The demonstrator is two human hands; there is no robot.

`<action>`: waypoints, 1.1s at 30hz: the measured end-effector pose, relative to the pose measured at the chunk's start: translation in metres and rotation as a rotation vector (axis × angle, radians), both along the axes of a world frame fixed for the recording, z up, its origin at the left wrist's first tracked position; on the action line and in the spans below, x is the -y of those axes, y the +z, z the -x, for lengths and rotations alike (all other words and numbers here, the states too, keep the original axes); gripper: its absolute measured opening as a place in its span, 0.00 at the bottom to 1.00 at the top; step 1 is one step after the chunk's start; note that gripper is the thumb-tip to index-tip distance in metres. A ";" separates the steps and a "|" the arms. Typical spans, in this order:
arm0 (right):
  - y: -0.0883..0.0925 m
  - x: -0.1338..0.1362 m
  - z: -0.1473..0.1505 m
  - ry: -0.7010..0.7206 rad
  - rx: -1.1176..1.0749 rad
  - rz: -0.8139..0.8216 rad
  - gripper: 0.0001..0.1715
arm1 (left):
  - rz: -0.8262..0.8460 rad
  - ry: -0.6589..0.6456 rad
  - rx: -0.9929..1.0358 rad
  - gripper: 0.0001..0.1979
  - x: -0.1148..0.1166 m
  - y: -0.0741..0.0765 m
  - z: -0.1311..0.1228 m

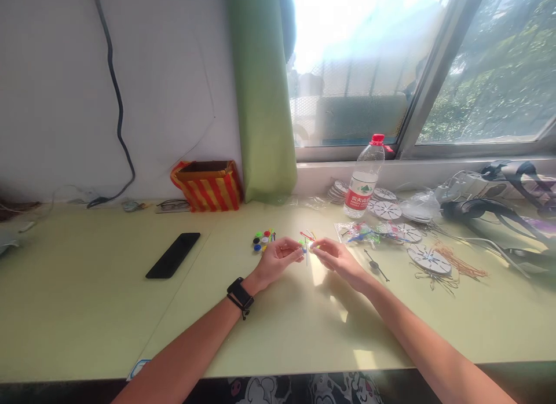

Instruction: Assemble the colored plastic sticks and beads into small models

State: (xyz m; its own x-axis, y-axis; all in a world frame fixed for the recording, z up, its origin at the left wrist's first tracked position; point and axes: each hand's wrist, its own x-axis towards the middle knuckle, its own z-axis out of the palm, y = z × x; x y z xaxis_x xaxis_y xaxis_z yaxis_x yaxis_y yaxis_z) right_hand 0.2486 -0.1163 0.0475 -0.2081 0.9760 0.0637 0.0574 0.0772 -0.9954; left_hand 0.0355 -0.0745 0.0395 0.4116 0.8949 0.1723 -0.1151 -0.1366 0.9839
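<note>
Both hands are raised close together over the middle of the table. My left hand (280,259) is closed in a pinch, with a tiny bluish piece near its fingertips that I cannot make out well. Facing it, my right hand (336,258) pinches a small whitish-green piece (313,246). A thin dark upright pin or stick (307,254) shows between the two hands. Behind my left hand lie several small round coloured pieces (257,242), in green, red, black, white, blue and yellow. Red pointers (307,236) lie just behind the gap between the hands.
A black phone (174,255) lies left, a striped box (211,187) behind it. At right are a water bottle (364,178), plastic bags (362,233), a black pointer (376,265), white slotted discs (429,259), copper-coloured wires (463,262) and a headset (478,210).
</note>
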 end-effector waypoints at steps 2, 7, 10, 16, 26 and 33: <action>-0.001 0.000 0.002 -0.017 -0.007 0.043 0.32 | -0.004 -0.011 0.008 0.18 -0.001 -0.002 0.001; -0.008 -0.001 0.002 -0.082 0.025 0.138 0.54 | -0.009 0.006 0.021 0.18 -0.004 -0.008 0.002; -0.007 -0.001 0.003 -0.067 0.048 0.131 0.54 | -0.013 0.024 0.014 0.18 -0.006 -0.010 0.002; -0.001 0.002 0.004 -0.037 0.033 0.117 0.36 | -0.010 0.033 0.008 0.18 -0.003 -0.007 0.000; 0.002 0.000 0.001 0.086 0.011 0.048 0.33 | -0.030 0.009 -0.011 0.17 0.000 -0.005 -0.001; 0.012 0.006 0.008 0.041 0.102 0.019 0.31 | -0.078 -0.012 -0.067 0.17 0.002 -0.004 0.000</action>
